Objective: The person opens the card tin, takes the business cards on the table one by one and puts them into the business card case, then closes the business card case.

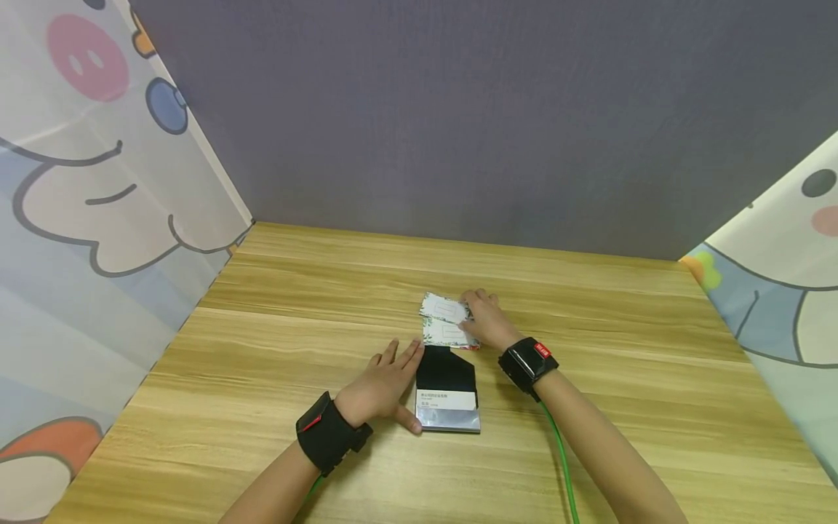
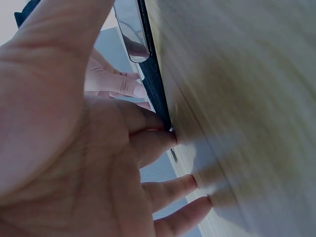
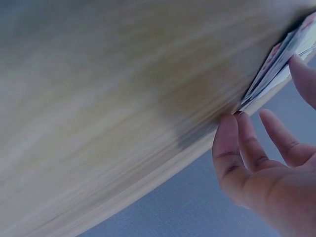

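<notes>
In the head view, white cards [image 1: 445, 308] with leafy printed borders lie overlapping on the table, a bit of red showing beneath. Just below them sits a card case [image 1: 448, 421], its black flap [image 1: 445, 370] folded back and a printed card across its front. My left hand [image 1: 386, 386] spreads along the case's left side, thumb at its lower corner, fingertips by the flap. My right hand [image 1: 487, 320] bends around the cards' right side. In the right wrist view its thumb [image 3: 302, 79] meets the card stack [image 3: 276, 66], with fingertips at the stack's end.
Wooden table [image 1: 294, 291] surrounds the cards and case. A grey panel [image 1: 458, 124] rises at the back, with cartoon-printed curtains [image 1: 85, 182] at both sides. Each wrist wears a black band, and a green cable [image 1: 561, 458] trails from the right one.
</notes>
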`<state>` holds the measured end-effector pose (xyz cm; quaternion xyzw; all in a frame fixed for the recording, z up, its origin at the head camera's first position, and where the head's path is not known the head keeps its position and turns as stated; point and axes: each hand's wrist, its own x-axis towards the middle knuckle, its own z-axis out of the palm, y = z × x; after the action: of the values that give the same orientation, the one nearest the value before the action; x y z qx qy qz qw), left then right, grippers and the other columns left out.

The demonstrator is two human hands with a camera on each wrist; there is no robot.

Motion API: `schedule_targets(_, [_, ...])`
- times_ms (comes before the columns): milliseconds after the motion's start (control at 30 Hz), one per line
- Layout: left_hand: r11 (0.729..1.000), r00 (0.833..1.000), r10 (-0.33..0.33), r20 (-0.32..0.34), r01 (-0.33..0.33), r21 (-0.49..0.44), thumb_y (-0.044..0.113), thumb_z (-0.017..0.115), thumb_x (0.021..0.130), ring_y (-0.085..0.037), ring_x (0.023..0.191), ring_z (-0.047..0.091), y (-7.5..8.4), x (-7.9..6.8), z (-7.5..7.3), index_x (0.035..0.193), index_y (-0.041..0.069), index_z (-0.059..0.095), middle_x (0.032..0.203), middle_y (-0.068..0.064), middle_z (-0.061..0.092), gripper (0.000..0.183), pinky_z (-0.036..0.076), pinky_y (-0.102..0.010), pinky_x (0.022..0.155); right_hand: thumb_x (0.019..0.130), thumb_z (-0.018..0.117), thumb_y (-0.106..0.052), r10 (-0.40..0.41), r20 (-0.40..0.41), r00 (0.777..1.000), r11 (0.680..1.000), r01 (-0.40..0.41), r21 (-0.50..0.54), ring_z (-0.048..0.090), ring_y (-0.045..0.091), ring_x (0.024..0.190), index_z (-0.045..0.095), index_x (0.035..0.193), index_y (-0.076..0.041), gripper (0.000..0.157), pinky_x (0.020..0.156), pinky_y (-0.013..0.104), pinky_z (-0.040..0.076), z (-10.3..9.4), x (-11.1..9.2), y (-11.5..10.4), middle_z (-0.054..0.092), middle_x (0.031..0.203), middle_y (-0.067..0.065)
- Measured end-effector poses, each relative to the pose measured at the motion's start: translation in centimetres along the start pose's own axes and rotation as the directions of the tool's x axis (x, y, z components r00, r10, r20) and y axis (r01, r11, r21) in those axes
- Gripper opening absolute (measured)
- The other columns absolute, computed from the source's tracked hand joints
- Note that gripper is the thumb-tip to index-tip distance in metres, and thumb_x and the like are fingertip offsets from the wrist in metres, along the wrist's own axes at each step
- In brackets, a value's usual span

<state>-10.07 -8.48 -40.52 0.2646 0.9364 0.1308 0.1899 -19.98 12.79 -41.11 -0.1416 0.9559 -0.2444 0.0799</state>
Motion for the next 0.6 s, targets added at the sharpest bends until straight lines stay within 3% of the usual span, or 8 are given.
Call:
schedule_targets(333, [1.0, 1.0, 0.0, 0.0, 0.0, -0.013, 0.055, 0.076, 0.055, -0.042, 0.138, 0.007, -0.06, 0.02, 0.04, 0.147, 0.005, 0.011, 0.154, -0.011, 0.01, 0.123, 0.02, -0.058, 0.106, 0.078, 0.07, -0.009, 0.01, -0.056, 0.998, 0.999, -0.008, 0.041, 0.035, 0.034, 0.109, 0.044, 0.13, 0.002, 0.059, 0.088, 0.044, 0.041, 0.29, 0.11, 0.3, 0.039, 0.12, 0.021])
schedule_targets(467, [1.0, 1.0, -0.002, 0.001, 0.002, -0.019, 0.055, 0.076, 0.055, -0.042, 0.139, 0.006, -0.09, 0.1, 0.05, 0.147, 0.005, 0.01, 0.154, -0.01, 0.01, 0.124, 0.02, -0.058, 0.106, 0.077, 0.071, -0.009, 0.015, -0.075, 0.997, 0.999, -0.011, 0.05, 0.037, 0.032, 0.105, 0.046, 0.126, 0.002, 0.056, 0.085, 0.042, 0.041, 0.28, 0.08, 0.29, 0.041, 0.115, 0.019])
schedule_targets(600, [1.0, 1.0, -0.002, 0.002, 0.002, -0.022, 0.055, 0.076, 0.055, -0.042, 0.139, 0.005, -0.08, 0.09, 0.1, 0.147, 0.005, 0.01, 0.154, -0.011, 0.009, 0.124, 0.019, -0.058, 0.106, 0.08, 0.066, -0.007, 0.006, -0.088, 0.996, 0.998, -0.001, 0.065, 0.048, 0.031, 0.103, 0.047, 0.123, 0.001, 0.047, 0.084, 0.04, 0.045, 0.22, 0.04, 0.28, 0.049, 0.117, 0.02])
